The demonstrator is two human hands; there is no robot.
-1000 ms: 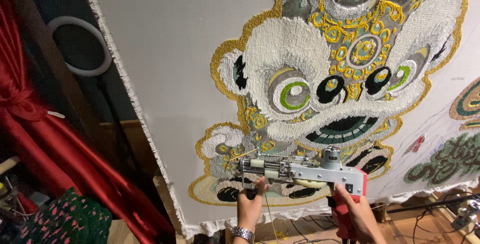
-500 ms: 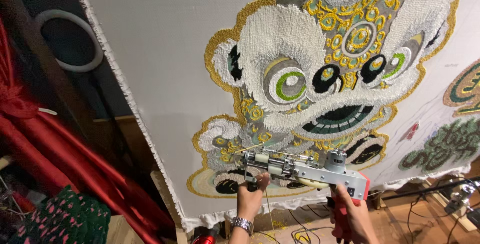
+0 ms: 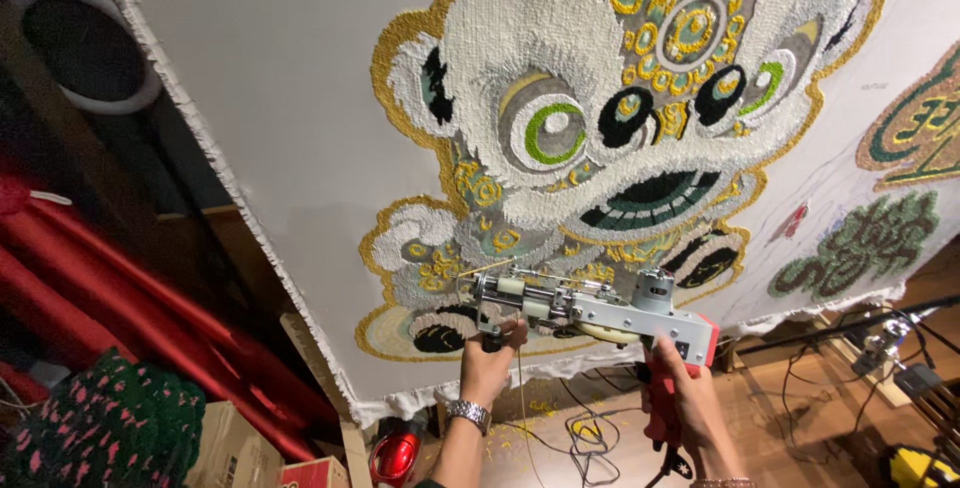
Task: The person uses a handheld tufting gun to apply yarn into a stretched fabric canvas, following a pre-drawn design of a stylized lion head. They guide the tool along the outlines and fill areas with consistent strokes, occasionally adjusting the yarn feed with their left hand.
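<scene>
Down at the lower edge of the white backing cloth point(image 3: 280, 98), both hands hold a tufting gun point(image 3: 590, 310) against the fabric, its grey metal body lying nearly level with the nose pointing left at the tufted lion-head design point(image 3: 620, 118). The left hand point(image 3: 488, 366) is closed around the front grip under the gun's nose, a metal wristwatch point(image 3: 467, 414) on its wrist, and the right hand point(image 3: 690, 403) is wrapped around the red rear handle below the gun's back end. A strand of yellow yarn point(image 3: 521, 408) hangs straight down from the gun past the left wrist. The gun's tip sits at the lion's lower left paw, over a yellow-outlined patch just above the cloth's frayed bottom hem. To the right of the lion, on the same cloth, are a green tufted shape point(image 3: 860, 243) and part of a gold-rimmed motif point(image 3: 915, 128) at the edge of view. Left of the cloth hang red curtains point(image 3: 110, 288), with a white ring point(image 3: 95, 48) on the dark wall above them and a dark green, pink-speckled fabric point(image 3: 100, 428) below. Beneath the cloth, on the wooden floor, lie tangled cables point(image 3: 590, 438), scraps of yellow yarn, a red canister-like object point(image 3: 395, 453) and cardboard boxes point(image 3: 235, 443).
</scene>
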